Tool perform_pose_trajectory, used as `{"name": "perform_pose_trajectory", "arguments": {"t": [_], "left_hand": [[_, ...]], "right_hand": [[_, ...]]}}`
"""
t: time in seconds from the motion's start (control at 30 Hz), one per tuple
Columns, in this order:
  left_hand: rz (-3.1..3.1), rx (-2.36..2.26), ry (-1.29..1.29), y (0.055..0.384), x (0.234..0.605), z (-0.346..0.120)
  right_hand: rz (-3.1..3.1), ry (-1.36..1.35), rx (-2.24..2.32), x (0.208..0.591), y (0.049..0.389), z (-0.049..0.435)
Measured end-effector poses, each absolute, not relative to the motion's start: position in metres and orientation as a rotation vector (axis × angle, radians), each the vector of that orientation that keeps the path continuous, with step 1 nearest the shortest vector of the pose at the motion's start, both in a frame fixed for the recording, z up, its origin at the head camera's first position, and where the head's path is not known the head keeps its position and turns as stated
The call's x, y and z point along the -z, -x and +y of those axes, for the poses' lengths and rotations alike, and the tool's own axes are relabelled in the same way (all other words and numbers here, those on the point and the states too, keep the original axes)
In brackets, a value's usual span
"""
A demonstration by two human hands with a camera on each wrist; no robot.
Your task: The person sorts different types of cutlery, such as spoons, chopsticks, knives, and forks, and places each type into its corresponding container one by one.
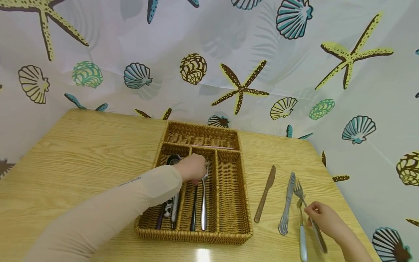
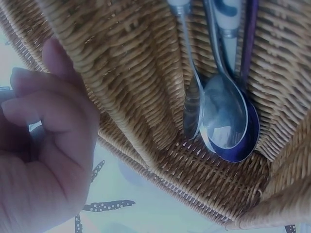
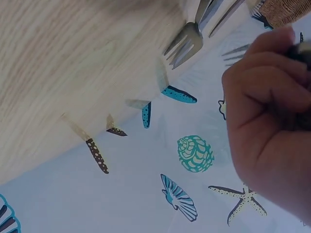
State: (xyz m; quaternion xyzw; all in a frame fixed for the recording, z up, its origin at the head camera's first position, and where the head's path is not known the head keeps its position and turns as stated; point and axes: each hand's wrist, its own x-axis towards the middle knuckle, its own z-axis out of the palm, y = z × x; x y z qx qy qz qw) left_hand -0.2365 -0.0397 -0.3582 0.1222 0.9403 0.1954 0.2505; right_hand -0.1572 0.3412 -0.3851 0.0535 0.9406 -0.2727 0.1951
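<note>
My left hand [image 1: 193, 167] is down in the basket's middle compartment, fingers curled. A dark-handled utensil [image 1: 194, 209] runs out from under its fingertips, seemingly pinched there, its head hidden. A silver fork [image 1: 204, 203] lies just beside it. At the table's right side my right hand [image 1: 322, 218] grips a metal fork [image 1: 315, 229] by its handle, the tines pointing away. Partly beneath that lies a fork with a pale blue handle [image 1: 303, 240]. The right wrist view shows the held fork's tines [image 3: 235, 54] past the curled fingers.
The wicker cutlery basket [image 1: 243, 193] has several compartments; spoons [image 2: 224, 111] fill the left one, and a thin pink item [image 1: 209, 147] lies in the back one. A brownish knife [image 1: 266, 194] and a silver knife [image 1: 288, 203] lie right of it. A patterned curtain [image 1: 183, 94] hangs behind.
</note>
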Motion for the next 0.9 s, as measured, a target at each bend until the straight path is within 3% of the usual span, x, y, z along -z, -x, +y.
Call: {"name": "perform_pose_trajectory", "arguments": {"t": [0.43, 0.9], "left_hand": [[2.559, -0.564, -0.301, 0.239, 0.359, -0.040], [2.557, -0.668, -0.381, 0.233, 0.354, -0.046]], "right_hand": [[2.515, -0.249, 1.120, 0.380, 0.164, 0.310], [2.085, -0.041, 1.619, 0.376, 0.174, 0.295]]}}
